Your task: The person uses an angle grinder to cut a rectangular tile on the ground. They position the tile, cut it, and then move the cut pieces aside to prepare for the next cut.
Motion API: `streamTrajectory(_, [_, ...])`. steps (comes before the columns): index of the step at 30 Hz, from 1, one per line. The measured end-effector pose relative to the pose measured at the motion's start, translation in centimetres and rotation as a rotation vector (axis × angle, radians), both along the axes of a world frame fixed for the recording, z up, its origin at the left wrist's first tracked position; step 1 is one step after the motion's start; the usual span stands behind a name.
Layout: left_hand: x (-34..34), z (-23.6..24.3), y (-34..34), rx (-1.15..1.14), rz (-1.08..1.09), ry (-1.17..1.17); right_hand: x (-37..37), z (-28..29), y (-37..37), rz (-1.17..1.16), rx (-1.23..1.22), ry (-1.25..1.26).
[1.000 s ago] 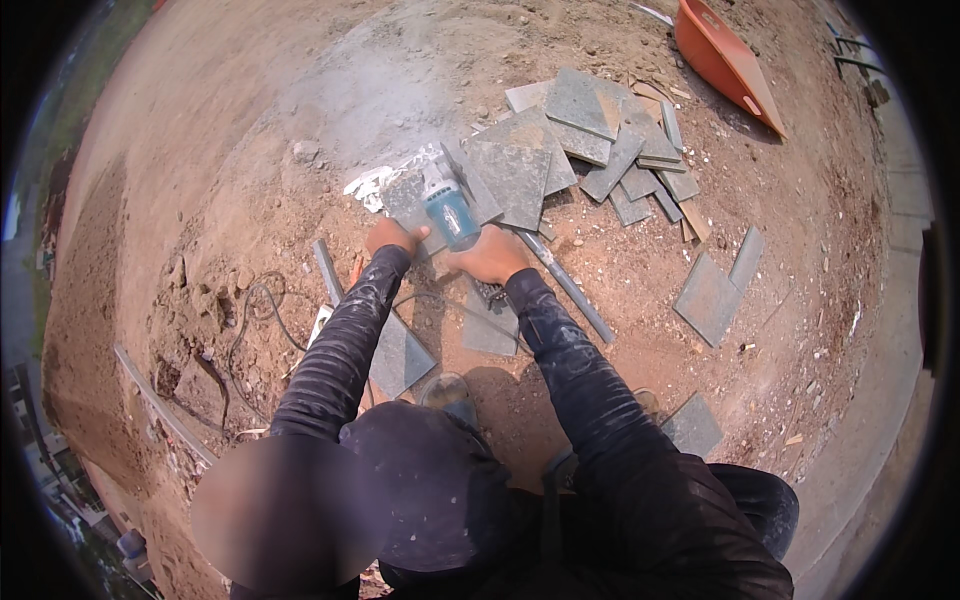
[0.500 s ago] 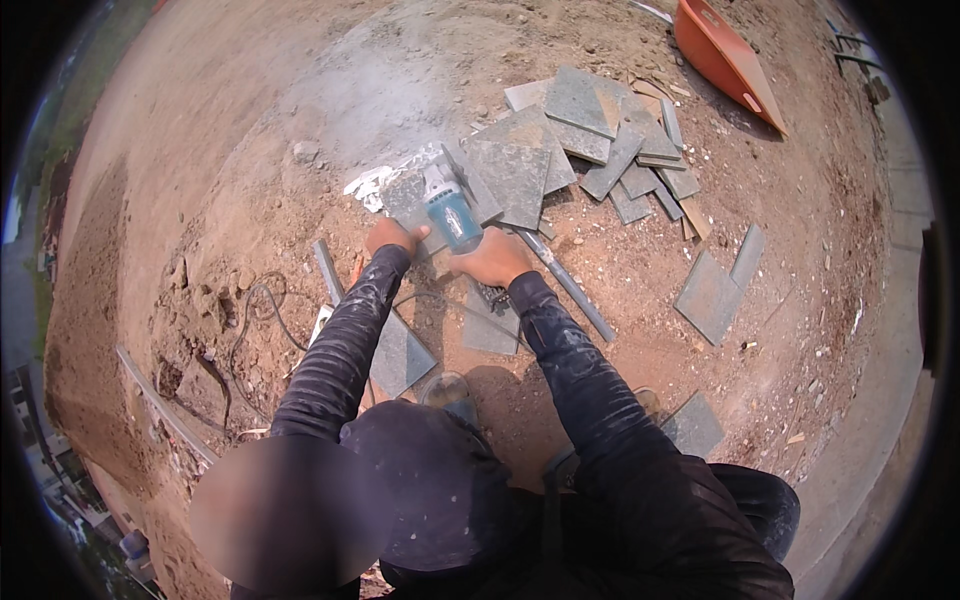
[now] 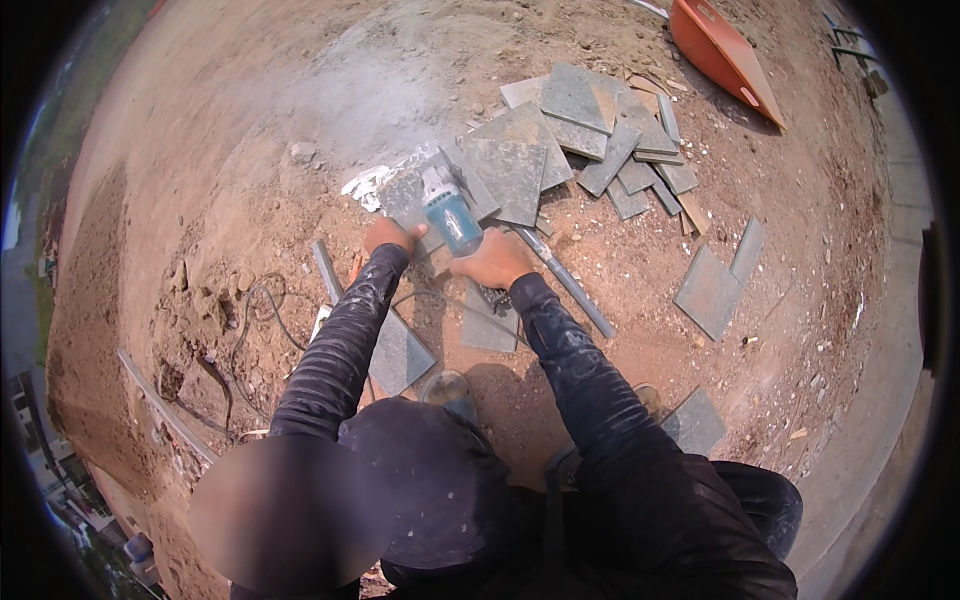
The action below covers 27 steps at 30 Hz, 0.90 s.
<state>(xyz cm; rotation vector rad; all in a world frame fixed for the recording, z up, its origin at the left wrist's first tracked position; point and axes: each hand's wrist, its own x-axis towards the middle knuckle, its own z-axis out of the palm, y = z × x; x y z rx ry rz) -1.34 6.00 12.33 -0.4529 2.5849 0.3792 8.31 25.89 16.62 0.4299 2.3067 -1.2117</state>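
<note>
My right hand (image 3: 493, 259) is wrapped round the rear of a blue angle grinder (image 3: 451, 218). The grinder's silver head rests over a grey stone tile (image 3: 402, 197), and pale dust hangs beyond it. At that tile's near edge, my left hand (image 3: 391, 236) grips it with the thumb on top. Another narrow grey slab (image 3: 471, 183) lies tilted just right of the grinder head. The cutting disc itself cannot be made out.
A pile of grey stone tiles (image 3: 515, 175) lies ahead to the right. Beyond it stands an orange wheelbarrow tray (image 3: 725, 58). A metal bar (image 3: 568, 285) lies right of my right hand. A cable (image 3: 237, 345) loops on the dirt at left. Loose tiles (image 3: 710, 290) lie at right.
Both hands keep their hold on the grinder and the tile, with hardly any shift. The dust cloud beyond the tile has changed shape slightly.
</note>
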Motion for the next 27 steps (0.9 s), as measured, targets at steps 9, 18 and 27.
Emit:
streamTrajectory(9, [-0.1,0.3,0.4,-0.044,-0.036,-0.021,0.1,0.1,0.3,-0.005,0.009,0.003])
streamTrajectory(18, [0.0,0.1,0.6,-0.070,-0.044,-0.008,0.5,-0.6,0.2,-0.010,0.005,-0.003])
streamTrajectory(27, [-0.2,0.1,0.2,-0.021,-0.018,-0.039,0.9,0.3,0.3,-0.015,-0.016,0.008])
